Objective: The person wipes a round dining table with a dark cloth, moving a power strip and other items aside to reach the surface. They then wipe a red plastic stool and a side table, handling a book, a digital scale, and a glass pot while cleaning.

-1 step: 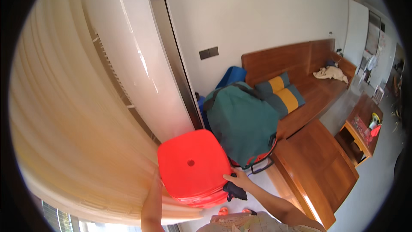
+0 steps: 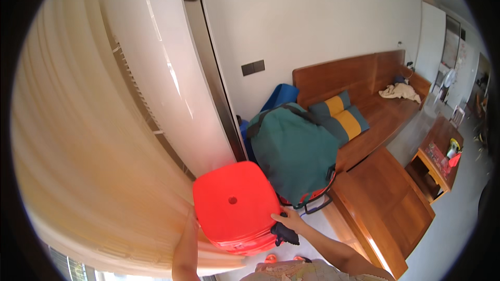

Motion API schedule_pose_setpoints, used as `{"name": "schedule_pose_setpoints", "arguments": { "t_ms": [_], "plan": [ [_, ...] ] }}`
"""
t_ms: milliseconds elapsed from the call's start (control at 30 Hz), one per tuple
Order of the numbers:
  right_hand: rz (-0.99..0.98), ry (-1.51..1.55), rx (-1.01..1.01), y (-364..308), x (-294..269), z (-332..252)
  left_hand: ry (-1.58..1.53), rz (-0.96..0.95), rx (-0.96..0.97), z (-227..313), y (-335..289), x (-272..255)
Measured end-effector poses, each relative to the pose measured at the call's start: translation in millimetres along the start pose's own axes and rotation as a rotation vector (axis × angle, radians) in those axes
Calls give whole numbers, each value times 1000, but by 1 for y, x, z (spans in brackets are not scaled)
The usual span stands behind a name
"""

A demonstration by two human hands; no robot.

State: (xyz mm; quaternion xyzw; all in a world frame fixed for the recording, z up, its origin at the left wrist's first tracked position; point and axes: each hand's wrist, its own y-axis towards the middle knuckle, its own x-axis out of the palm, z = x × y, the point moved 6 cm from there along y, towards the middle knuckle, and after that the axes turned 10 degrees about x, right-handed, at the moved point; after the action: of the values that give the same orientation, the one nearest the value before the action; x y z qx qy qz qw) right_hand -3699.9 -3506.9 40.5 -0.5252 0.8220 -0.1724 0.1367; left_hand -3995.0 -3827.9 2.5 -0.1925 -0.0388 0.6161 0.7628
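Observation:
Just in front of me is a stack of red plastic stools (image 2: 237,203), its square top with rounded corners and one small round hole. The rims of several stools show below the top on the near side. My left hand (image 2: 191,217) grips the stack's left side, its fingers mostly hidden there. At the right edge, my right hand (image 2: 287,220) is closed on the rim, thumb on top. A crumpled black item (image 2: 285,233), perhaps cloth, hangs by the right hand; whether the fingers hold it too, I cannot tell.
Pale curtains (image 2: 67,151) hang at left beside a tall white rounded appliance (image 2: 156,73). A large green bag (image 2: 294,148) stands close right of the stools, a blue roll (image 2: 281,96) behind it. Beyond are a wooden bench (image 2: 344,80) with cushions (image 2: 346,122) and a low wooden table (image 2: 380,198).
The view has shifted very slightly, so the room and the stools sit a little lower in it. Both hands keep their places on the stools.

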Motion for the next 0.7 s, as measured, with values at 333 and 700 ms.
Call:
{"name": "schedule_pose_setpoints", "arguments": {
  "t_ms": [333, 700],
  "plan": [
    [173, -9, 41, 35, -2, 70, 200, 13, -244, -84, 66, -16],
    [530, 79, 375, -96, -50, 168, 16, 54, 570, -13, -4, 87]
  ]
}}
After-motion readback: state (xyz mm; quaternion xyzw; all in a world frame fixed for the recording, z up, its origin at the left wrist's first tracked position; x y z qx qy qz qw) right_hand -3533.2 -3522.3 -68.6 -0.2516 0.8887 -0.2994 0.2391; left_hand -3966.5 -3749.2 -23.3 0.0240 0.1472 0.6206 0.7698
